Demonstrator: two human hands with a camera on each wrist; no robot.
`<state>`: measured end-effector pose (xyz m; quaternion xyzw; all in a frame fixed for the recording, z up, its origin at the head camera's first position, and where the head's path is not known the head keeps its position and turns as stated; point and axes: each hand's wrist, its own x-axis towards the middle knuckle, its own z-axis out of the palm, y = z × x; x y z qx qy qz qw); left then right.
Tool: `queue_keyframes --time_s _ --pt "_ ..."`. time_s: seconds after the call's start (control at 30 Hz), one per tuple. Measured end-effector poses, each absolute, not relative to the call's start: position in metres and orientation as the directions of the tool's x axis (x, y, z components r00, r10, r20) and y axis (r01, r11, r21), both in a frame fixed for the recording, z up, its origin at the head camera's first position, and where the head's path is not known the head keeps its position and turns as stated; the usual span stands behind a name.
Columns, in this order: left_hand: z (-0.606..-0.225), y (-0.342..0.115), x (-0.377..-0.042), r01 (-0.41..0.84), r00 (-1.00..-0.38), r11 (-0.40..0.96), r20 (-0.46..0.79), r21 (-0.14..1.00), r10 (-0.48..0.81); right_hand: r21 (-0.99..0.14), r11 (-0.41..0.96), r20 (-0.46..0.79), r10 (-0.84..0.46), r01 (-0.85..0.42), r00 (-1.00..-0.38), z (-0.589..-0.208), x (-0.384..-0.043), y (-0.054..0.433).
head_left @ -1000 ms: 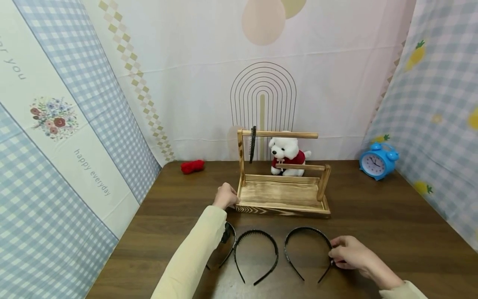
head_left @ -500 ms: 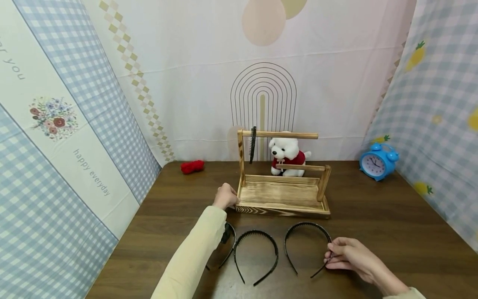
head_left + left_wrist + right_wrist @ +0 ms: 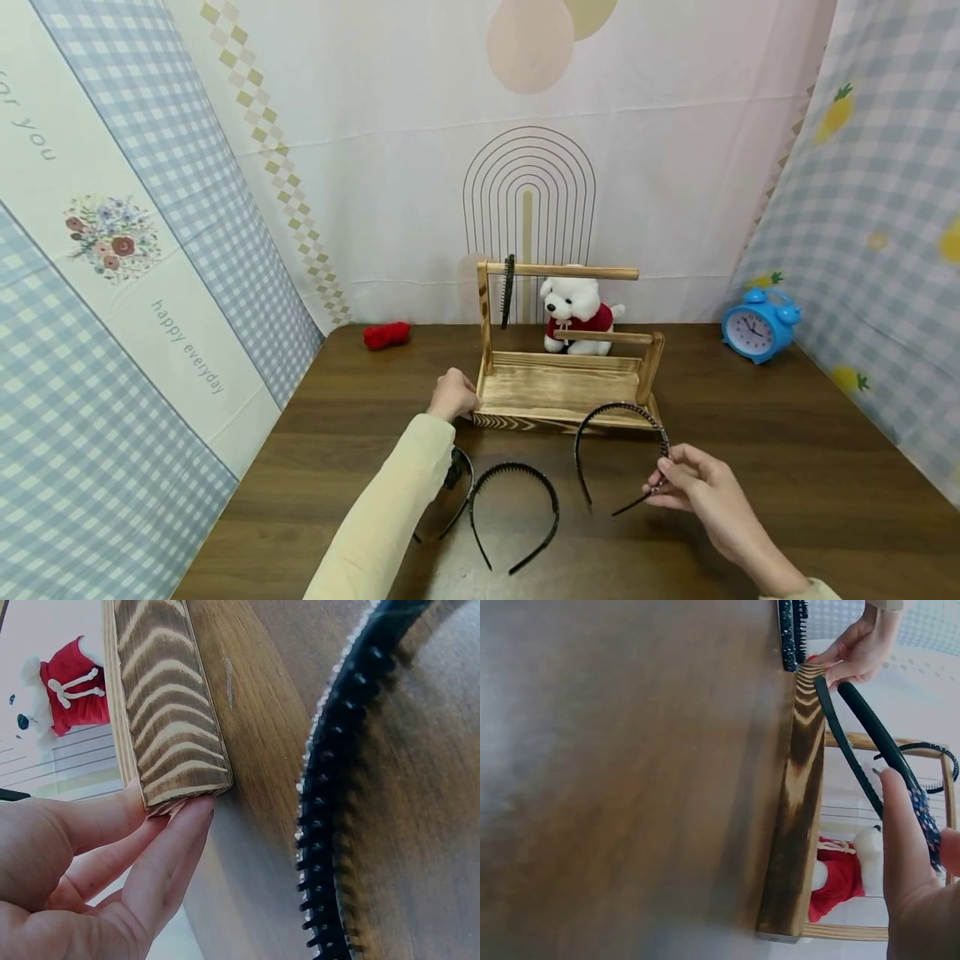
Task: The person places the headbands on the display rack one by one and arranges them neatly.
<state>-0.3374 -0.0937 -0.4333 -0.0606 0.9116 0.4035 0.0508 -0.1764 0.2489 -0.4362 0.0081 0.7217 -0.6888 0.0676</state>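
My right hand [image 3: 701, 492] pinches a black toothed headband [image 3: 626, 406] by its right side, raised above the table before the front right of the wooden rack [image 3: 570, 425]. In the right wrist view, sparkly trim on that headband [image 3: 924, 814] shows between thumb and fingers. My left hand [image 3: 453, 395] grips the front left corner of the rack's tray, thumb and fingertips against the wooden end [image 3: 176, 712]. Another headband [image 3: 507, 292] hangs from the rack's upper bar. On the table lie a headband [image 3: 557, 500] and one with a dark ornament [image 3: 453, 471], partly behind my left sleeve.
Behind the rack sits a white plush dog [image 3: 573, 304] in a red top. A blue alarm clock [image 3: 759, 325] stands at the back right, a red fuzzy item [image 3: 386, 335] at the back left. The rack's lower bar [image 3: 603, 336] points left. Patterned cloth hangs around the table.
My right hand has lifted the right headband off the table and carried it forward toward the rack. My left hand stays at the rack's corner.
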Motion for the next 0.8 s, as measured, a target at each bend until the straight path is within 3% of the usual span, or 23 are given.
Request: queue_keyframes --time_s 0.2,0.4,0.8 --pt "-0.433 -0.094 -0.336 -0.150 -0.988 0.661 -0.143 0.735 -0.066 -0.996 -0.062 0.057 0.000 -0.057 -0.998 -0.428 -0.176 0.245" --pt "-0.433 -0.094 -0.336 -0.148 -0.988 0.665 -0.138 0.732 -0.068 -0.952 -0.132 0.271 0.054 -0.276 -0.961 -0.422 -0.182 0.243" --pt "-0.432 -0.094 -0.334 -0.153 -0.988 0.669 -0.135 0.728 -0.078 -0.915 -0.161 0.325 0.252 -0.370 -0.912 -0.401 -0.201 0.244"
